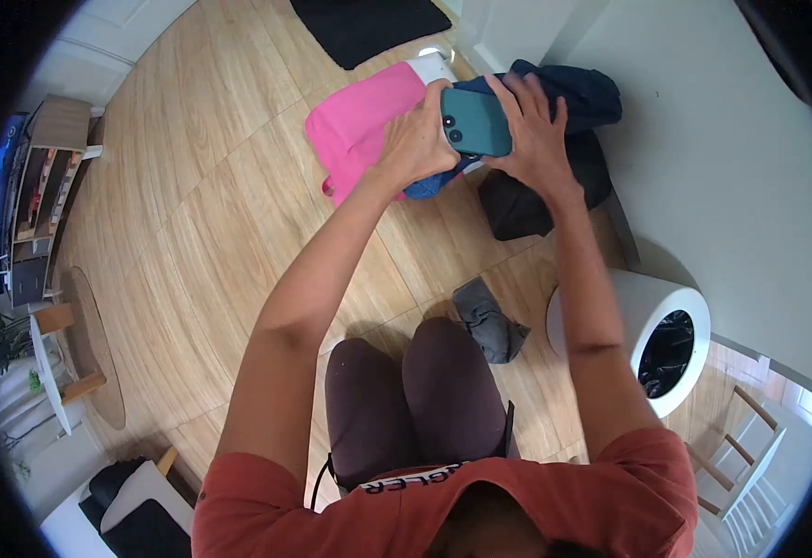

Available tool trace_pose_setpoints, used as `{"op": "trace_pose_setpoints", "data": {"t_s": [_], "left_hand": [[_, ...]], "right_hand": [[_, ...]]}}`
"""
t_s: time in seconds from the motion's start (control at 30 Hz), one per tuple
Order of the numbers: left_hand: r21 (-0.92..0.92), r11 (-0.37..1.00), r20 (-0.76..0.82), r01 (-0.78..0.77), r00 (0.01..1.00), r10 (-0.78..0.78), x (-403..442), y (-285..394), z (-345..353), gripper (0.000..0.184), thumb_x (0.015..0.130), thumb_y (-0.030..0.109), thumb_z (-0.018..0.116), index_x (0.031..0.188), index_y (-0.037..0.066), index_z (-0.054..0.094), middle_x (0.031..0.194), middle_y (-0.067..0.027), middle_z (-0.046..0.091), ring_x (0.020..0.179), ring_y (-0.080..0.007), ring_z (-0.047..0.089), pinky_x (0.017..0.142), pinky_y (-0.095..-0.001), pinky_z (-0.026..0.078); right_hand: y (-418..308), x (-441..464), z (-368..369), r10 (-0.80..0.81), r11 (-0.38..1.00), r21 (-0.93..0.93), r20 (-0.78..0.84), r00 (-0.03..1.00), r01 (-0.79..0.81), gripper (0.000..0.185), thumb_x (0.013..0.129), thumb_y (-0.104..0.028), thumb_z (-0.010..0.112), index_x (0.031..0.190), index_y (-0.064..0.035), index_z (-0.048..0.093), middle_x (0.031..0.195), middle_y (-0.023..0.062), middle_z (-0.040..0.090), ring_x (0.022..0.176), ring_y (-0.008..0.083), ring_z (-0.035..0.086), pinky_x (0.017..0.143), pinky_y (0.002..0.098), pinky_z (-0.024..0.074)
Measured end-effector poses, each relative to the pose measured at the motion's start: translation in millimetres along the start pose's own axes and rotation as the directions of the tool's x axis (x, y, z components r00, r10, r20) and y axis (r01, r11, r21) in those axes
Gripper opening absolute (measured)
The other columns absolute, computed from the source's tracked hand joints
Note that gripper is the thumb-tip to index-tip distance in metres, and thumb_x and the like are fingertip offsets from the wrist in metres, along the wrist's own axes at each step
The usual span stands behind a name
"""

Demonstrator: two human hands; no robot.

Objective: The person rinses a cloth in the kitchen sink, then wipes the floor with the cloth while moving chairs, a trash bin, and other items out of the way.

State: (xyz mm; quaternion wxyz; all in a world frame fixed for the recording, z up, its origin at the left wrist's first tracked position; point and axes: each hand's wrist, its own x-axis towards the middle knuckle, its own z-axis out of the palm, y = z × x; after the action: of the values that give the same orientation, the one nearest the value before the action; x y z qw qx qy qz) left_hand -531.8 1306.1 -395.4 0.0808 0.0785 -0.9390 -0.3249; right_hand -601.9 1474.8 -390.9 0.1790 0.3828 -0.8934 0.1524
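Pale wood-look floor runs beneath you. Far side, right of the pink bag, your left hand pinches the teal phone by its left end; your right hand spreads its fingers around the right end, grip uncertain. You seem to be positioning it; next calls for steadiness.

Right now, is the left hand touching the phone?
Touching: the head view shows the left hand against the phone, curled around its left end, with no gap visible between them.
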Motion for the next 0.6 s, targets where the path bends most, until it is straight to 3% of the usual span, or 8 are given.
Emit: {"op": "trace_pose_setpoints", "data": {"t_s": [0.07, 0.13, 0.2, 0.27, 0.37, 0.47, 0.53, 0.6], "left_hand": [[-0.011, 1.0, 0.013, 0.003, 1.0, -0.003, -2, -16, 2, 0.086, 0.057, 0.015, 0.073, 0.13, 0.009, 0.029, 0.091, -0.0232, 0.061, 0.084, -0.0415, 0.061, 0.074, -0.0442, 0.05], [-0.494, 0.866, -0.154, -0.083, 0.988, 0.007, -10, -49, 8, 0.085, 0.065, 0.021, 0.075, 0.134, 0.011, 0.026, 0.105, -0.023, 0.057, 0.084, -0.0359, 0.063, 0.077, -0.0428, 0.051], [-0.939, 0.296, 0.015, 0.176, 0.879, -0.476, -22, -94, 5, 0.105, 0.061, 0.036, 0.082, 0.138, 0.001, 0.019, 0.127, -0.0221, 0.043, 0.103, -0.0317, 0.057, 0.086, -0.0417, 0.048], [-0.822, 0.444, -0.301, 0.356, 0.389, -0.871, -40, -217, 80, 0.11, 0.059, 0.034, 0.083, 0.137, -0.006, 0.017, 0.128, -0.0221, 0.043, 0.111, -0.0317, 0.052, 0.093, -0.0385, 0.045], [-0.774, 0.108, 0.121, 0.624, 0.313, -0.942, -62, -265, 133, 0.099, 0.058, 0.03, 0.085, 0.131, -0.01, 0.03, 0.121, -0.0205, 0.05, 0.107, -0.0315, 0.054, 0.091, -0.0382, 0.046], [-0.795, 0.333, -0.274, 0.508, 0.188, -0.943, -49, -204, 136, 0.078, 0.059, 0.019, 0.083, 0.12, -0.009, 0.045, 0.108, -0.0155, 0.058, 0.094, -0.0287, 0.06, 0.083, -0.0365, 0.05], [-0.975, 0.035, 0.096, 0.22, 0.556, -0.826, -45, -195, 123, 0.068, 0.054, 0.01, 0.083, 0.113, -0.006, 0.053, 0.1, -0.012, 0.06, 0.092, -0.0246, 0.059, 0.08, -0.0343, 0.05], [-0.943, 0.037, 0.181, 0.332, 0.6, -0.779, -37, -218, 119, 0.061, 0.057, 0.001, 0.077, 0.113, -0.006, 0.052, 0.1, -0.0107, 0.06, 0.089, -0.0224, 0.059, 0.076, -0.0327, 0.05]], "right_hand": [[12, 11, 10, -0.077, 0.995, 0.071, 0.203, 0.976, 0.064, 0.096, 0.053, -0.032, 0.081, 0.136, -0.0208, 0.034, 0.124, 0.0077, 0.045, 0.123, 0.0286, 0.038, 0.098, 0.0635, 0.0228], [19, 9, 9, -0.11, 0.99, 0.104, 0.158, 0.981, 0.094, 0.093, 0.052, -0.026, 0.081, 0.134, -0.0198, 0.037, 0.12, 0.0068, 0.048, 0.118, 0.0269, 0.042, 0.098, 0.0605, 0.0251], [25, 3, 8, -0.061, 0.993, 0.109, 0.148, 0.987, 0.045, 0.091, 0.049, -0.024, 0.082, 0.129, -0.0184, 0.04, 0.117, 0.0046, 0.048, 0.115, 0.0251, 0.045, 0.098, 0.06, 0.0258], [31, -6, 9, -0.043, 0.993, 0.115, 0.122, 0.992, 0.028, 0.09, 0.048, -0.025, 0.083, 0.128, -0.0187, 0.042, 0.116, 0.0045, 0.048, 0.115, 0.0251, 0.045, 0.099, 0.0563, 0.0261], [38, -17, 9, -0.012, 0.988, 0.153, 0.068, 0.998, 0.002, 0.089, 0.046, -0.025, 0.083, 0.126, -0.0193, 0.044, 0.116, 0.0042, 0.049, 0.114, 0.0249, 0.045, 0.101, 0.0501, 0.0263], [44, -29, 9, 0.04, 0.983, 0.178, 0.057, 0.998, -0.049, 0.089, 0.044, -0.025, 0.083, 0.124, -0.0197, 0.045, 0.116, 0.0041, 0.049, 0.114, 0.0248, 0.046, 0.1, 0.0473, 0.0268], [50, -37, 8, 0.074, 0.98, 0.179, 0.079, 0.994, -0.087, 0.089, 0.044, -0.024, 0.083, 0.124, -0.0197, 0.046, 0.115, 0.004, 0.049, 0.114, 0.0248, 0.046, 0.1, 0.0471, 0.0272], [56, -43, 9, 0.115, 0.962, 0.246, 0.033, 0.993, -0.119, 0.087, 0.045, -0.022, 0.083, 0.123, -0.0191, 0.046, 0.115, 0.0045, 0.049, 0.113, 0.0257, 0.046, 0.099, 0.0464, 0.0275]]}}
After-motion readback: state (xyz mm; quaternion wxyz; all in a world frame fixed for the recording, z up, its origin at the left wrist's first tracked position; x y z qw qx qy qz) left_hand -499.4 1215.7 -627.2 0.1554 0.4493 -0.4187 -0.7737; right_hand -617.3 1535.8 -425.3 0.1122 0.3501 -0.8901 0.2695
